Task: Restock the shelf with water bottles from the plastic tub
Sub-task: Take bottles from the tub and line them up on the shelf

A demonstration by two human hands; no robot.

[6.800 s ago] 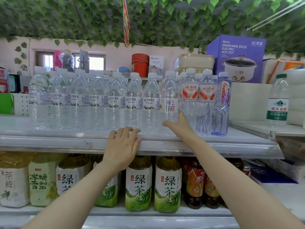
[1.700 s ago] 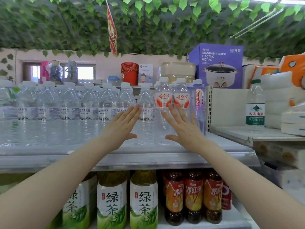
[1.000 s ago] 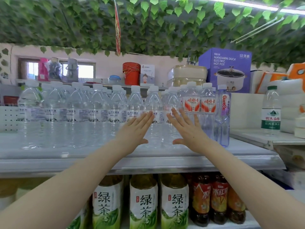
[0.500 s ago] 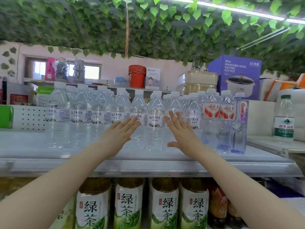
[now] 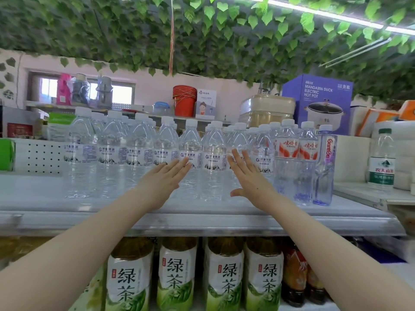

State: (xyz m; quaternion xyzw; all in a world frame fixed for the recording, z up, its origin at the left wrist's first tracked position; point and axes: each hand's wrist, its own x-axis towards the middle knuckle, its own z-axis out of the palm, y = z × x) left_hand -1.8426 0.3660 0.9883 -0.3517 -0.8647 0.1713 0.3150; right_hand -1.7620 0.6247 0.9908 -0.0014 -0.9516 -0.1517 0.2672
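So the water bottles (image 5: 190, 158) were standing in a packed row on the upper shelf (image 5: 202, 221), several deep, caps all about level. The plastic tub wasn't anywhere in view. Both hands were up at the front row: left hand (image 5: 161, 180) and right hand (image 5: 249, 178) were flat, fingers (image 5: 177, 164) straight and released, gripping nothing. The fingertips looked to be resting on the labels, though I couldn't swear they were touching.

My guess on handling: thin clear plastic, full, so fairly heavy for the size and a bit squishy if squeezed at the waist. Smooth and tall too, so one knock could tip the neighbours. I'd take one around the label band or just under the shoulder, not by the cap. For squaring up the row, a flat palm low on the body seemed safer than pushing high.

The shelf was pale, smooth metal with a front lip. Green tea bottles (image 5: 175, 277) sat on the shelf below, a hot pot box (image 5: 318, 102) and red buckets (image 5: 184, 101) stood behind, and fake ivy (image 5: 202, 30) covered the ceiling
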